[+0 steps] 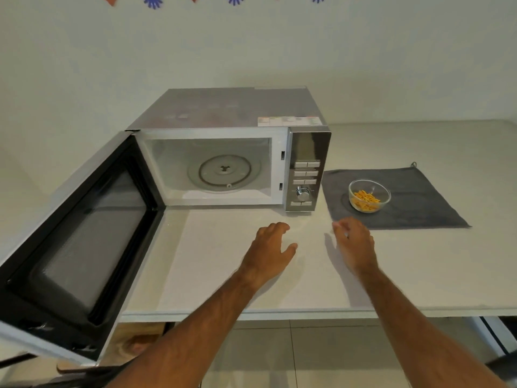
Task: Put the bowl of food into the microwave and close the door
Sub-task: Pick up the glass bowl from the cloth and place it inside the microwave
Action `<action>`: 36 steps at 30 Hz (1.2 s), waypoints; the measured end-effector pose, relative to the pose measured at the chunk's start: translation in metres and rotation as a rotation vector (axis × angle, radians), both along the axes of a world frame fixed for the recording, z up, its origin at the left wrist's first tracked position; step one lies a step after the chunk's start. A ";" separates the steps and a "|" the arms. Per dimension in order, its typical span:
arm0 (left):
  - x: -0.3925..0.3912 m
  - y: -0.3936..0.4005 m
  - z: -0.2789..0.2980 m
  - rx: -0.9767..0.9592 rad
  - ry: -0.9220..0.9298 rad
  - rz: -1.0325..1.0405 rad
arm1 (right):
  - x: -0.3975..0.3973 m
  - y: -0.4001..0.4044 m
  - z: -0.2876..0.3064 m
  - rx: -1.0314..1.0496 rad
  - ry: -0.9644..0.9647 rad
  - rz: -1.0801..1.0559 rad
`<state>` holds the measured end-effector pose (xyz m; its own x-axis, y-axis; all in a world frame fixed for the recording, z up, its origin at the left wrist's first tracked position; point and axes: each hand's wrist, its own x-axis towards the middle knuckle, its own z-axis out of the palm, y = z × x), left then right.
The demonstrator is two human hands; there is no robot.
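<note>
A clear glass bowl (369, 195) with orange-yellow food stands on a dark grey cloth (414, 203) to the right of the microwave (232, 113). The microwave's door (72, 242) is swung wide to the left, showing a white cavity with a glass turntable (223, 172) and nothing on it. My left hand (272, 249) hovers over the counter in front of the microwave, fingers loosely apart, holding nothing. My right hand (355, 245) is just short of the cloth's front edge, below the bowl, fingers loosely curled and holding nothing.
The control panel (306, 175) with buttons and a knob is on the microwave's right side, next to the cloth. The white counter (419, 275) ends at a front edge near my forearms; tiled floor lies below. A wall stands behind.
</note>
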<state>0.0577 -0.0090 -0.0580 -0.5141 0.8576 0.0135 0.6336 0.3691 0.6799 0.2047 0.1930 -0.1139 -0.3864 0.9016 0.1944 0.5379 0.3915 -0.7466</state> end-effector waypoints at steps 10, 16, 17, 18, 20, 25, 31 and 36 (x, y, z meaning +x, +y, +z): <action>0.034 0.096 0.003 0.039 -0.284 -0.040 | 0.033 0.097 0.028 -0.324 0.342 -0.274; 0.046 0.155 0.006 0.032 -0.392 -0.041 | 0.034 0.126 0.039 -0.399 0.322 -0.274; 0.047 0.167 0.006 0.026 -0.407 -0.037 | 0.034 0.131 0.040 -0.411 0.306 -0.273; 0.047 0.177 0.007 0.022 -0.415 -0.031 | 0.033 0.135 0.041 -0.417 0.284 -0.273; 0.047 0.195 0.008 0.008 -0.437 -0.014 | 0.032 0.140 0.043 -0.416 0.234 -0.267; 0.039 0.235 0.006 -0.021 -0.494 -0.001 | 0.030 0.152 0.041 -0.335 0.134 -0.224; 0.031 0.265 -0.003 -0.029 -0.496 0.034 | 0.027 0.157 0.038 -0.350 0.070 -0.191; 0.034 0.279 -0.010 -0.055 -0.466 0.047 | 0.029 0.157 0.040 -0.334 0.042 -0.175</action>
